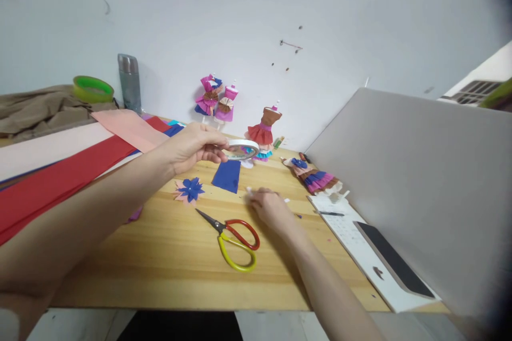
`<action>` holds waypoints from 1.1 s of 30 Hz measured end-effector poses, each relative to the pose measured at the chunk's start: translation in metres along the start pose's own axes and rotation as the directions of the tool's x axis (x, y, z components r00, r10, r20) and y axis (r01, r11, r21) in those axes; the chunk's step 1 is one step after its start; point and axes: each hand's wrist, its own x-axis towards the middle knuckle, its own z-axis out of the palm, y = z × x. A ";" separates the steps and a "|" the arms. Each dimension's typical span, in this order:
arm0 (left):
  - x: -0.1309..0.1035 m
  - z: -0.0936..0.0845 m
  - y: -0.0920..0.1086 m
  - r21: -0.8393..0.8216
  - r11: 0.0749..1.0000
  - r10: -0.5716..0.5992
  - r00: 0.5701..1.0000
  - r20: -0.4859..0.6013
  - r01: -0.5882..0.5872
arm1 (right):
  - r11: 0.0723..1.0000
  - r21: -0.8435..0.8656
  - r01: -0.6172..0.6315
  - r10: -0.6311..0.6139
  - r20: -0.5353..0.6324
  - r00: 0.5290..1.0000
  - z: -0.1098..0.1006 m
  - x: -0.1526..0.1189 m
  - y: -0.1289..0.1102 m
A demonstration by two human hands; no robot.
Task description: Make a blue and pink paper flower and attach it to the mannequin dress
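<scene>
My left hand (pixel 200 144) is raised over the table and pinches a roll of white tape (pixel 250 145) by its near side. Below the roll lies a blue piece of crepe paper (pixel 226 176) on the wood. My right hand (pixel 271 208) rests low on the tabletop, its fingers closed at a small white scrap (pixel 250 192). Scissors (pixel 224 232) with one red and one yellow handle lie partly open in front of my hands. A blue and peach paper flower (pixel 189 190) sits to their left.
Small dress forms in paper dresses (pixel 263 130) stand by the wall; another paper dress (pixel 314 175) lies at right. Coloured paper strips (pixel 84 162) cover the left. A flask (pixel 130 82) and green tape roll (pixel 93 89) are behind. A grey panel (pixel 416 181) bounds the right.
</scene>
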 end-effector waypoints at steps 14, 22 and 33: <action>0.007 -0.004 -0.007 -0.142 0.990 -0.032 0.998 -0.057 0.024 | 0.892 0.378 0.248 -0.336 0.187 0.923 -0.027 -0.040 -0.058; 0.009 -0.007 -0.010 -0.259 0.966 0.003 0.999 -0.042 -0.014 | 0.683 0.718 0.131 -0.376 0.192 0.907 -0.033 -0.039 -0.033; 0.008 0.001 -0.022 -0.216 0.972 -0.066 0.993 0.102 0.087 | -0.173 0.983 -0.058 -0.310 0.002 0.951 0.004 -0.029 0.000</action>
